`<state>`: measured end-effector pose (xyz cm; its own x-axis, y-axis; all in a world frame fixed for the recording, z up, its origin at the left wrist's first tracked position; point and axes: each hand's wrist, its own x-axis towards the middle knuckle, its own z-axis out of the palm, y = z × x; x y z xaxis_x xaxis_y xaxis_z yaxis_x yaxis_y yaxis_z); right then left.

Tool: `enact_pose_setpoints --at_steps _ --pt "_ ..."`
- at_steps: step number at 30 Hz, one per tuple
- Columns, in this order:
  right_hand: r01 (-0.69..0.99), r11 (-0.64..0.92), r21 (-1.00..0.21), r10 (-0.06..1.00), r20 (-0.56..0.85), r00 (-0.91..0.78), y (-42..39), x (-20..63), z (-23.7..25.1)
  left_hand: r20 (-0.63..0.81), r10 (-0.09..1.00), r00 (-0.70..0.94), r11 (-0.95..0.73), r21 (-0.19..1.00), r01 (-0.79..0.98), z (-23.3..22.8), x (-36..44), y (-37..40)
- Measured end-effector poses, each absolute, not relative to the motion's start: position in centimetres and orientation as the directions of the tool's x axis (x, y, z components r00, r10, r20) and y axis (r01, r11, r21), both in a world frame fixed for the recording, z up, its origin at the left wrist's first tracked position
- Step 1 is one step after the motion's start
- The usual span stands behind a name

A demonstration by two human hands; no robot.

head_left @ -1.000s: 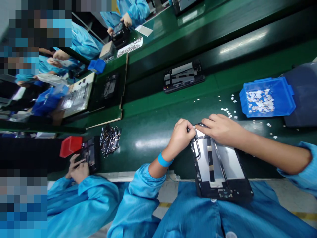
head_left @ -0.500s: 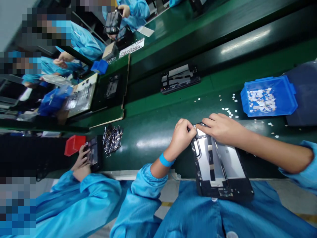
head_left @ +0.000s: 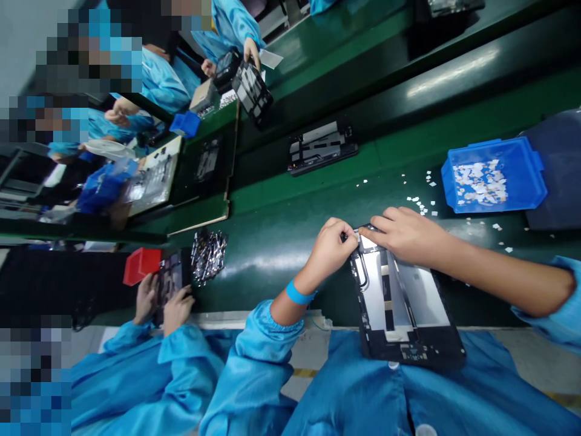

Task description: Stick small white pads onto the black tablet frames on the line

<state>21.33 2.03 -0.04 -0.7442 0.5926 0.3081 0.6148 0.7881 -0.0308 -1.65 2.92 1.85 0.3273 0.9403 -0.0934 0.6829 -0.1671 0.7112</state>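
An opened tablet (head_left: 420,297), its inner parts bare, leans against my front at the table's edge. It has silver plates, a black frame and thin cables. My left hand (head_left: 333,245) is closed in a pinch at its far left corner; whatever lies between thumb and forefinger is too small to make out. Gripping the far edge, my right hand (head_left: 406,233) has its fingertips close to the left ones. A blue band (head_left: 299,292) circles my left wrist.
Small white pieces fill a blue bin (head_left: 542,181) on the right; some lie scattered near it. Another opened tablet (head_left: 322,148) lies on the belt. To the left are a pile of metal parts (head_left: 209,257), a red bin (head_left: 141,266) and a co-worker's hands (head_left: 177,309) at a tablet.
My hands stay at the tablet's corner, the left barely shifted. The belt's tablet has slid slightly left. Across the table, a person has brought a tablet towards the belt. The neighbour's hands have moved apart.
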Motion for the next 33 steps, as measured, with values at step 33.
enact_pose_setpoints --at_steps 33 --pt "0.609 0.791 -0.062 0.594 0.314 -0.74 1.9 21.5 -0.3 -0.215 0.977 0.014 0.162 0.775 0.611 -0.6 -0.3 2.2"
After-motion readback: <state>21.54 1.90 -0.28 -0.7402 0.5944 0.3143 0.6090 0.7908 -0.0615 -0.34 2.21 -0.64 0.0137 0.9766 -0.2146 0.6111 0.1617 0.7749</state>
